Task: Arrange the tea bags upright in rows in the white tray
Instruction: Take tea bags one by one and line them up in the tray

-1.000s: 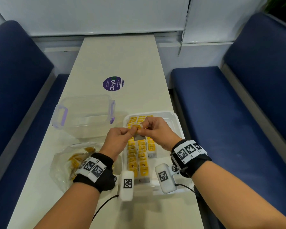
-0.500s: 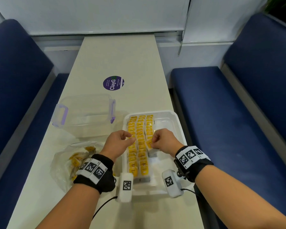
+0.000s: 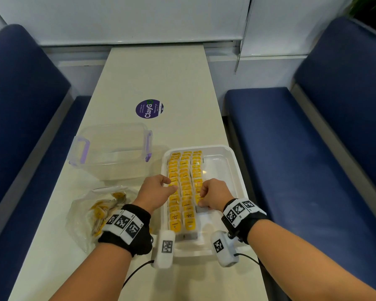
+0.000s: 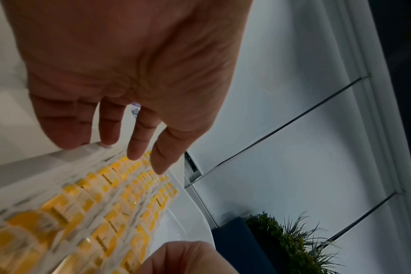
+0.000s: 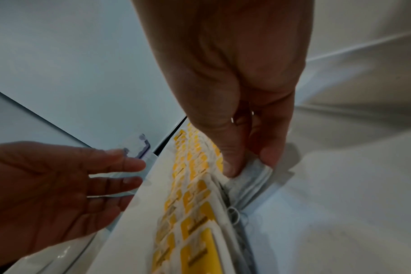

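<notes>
I see a pale counter (image 3: 152, 83) between blue benches (image 3: 313, 131). Yellow-tagged tea bags (image 3: 183, 181) stand in three rows in the white tray (image 3: 232, 170). My right hand (image 3: 213, 195) pinches one; my left hand (image 3: 155, 189) hovers, fingers (image 4: 139, 140) loosely apart.

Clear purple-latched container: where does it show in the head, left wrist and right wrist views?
Head: the clear container stands left of the white tray, behind the left hand.
Left wrist: only a blurred sliver that may be it, between the fingers.
Right wrist: one purple latch peeks past the left hand's fingertips.
Shared landmark: the yellow tea bag rows.
</notes>
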`<state>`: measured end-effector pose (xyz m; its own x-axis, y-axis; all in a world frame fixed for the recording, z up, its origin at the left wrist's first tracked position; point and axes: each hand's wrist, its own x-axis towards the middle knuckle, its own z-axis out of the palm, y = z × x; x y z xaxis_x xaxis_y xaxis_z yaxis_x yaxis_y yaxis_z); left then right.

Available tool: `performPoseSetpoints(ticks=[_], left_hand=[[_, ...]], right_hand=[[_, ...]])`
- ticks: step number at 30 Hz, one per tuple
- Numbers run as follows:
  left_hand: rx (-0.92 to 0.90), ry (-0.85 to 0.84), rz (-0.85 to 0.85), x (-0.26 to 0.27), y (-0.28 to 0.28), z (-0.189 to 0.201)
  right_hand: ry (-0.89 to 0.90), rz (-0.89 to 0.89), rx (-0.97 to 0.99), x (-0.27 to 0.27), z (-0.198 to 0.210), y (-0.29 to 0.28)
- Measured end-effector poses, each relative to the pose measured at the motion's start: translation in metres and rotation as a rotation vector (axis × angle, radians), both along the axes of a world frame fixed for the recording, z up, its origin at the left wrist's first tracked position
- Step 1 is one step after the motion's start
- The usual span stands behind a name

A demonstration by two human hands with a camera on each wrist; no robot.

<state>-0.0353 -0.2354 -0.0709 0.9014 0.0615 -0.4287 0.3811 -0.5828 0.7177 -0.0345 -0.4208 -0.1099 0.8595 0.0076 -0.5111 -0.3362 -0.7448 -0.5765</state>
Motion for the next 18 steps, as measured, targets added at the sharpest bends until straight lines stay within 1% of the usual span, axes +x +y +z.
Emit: performPoseSetpoints(ticks=[8, 15, 18], left_hand=[[0.003, 0.001, 0.001, -0.0005, 0.0005, 0.0012], [-0.024, 0.0, 0.004, -0.0005, 0.0017, 0.001], [-0.07, -0.011, 0.034, -0.0016, 0.0063, 0.0056]], right_hand=[[0.046, -0.035, -0.065, -0.0006, 0.0027, 0.0029], [0.041, -0.014, -0.105, 0.003, 0.0019, 0.0086], [0.045, 0.024, -0.155, 0.0032, 0.0013, 0.0081]])
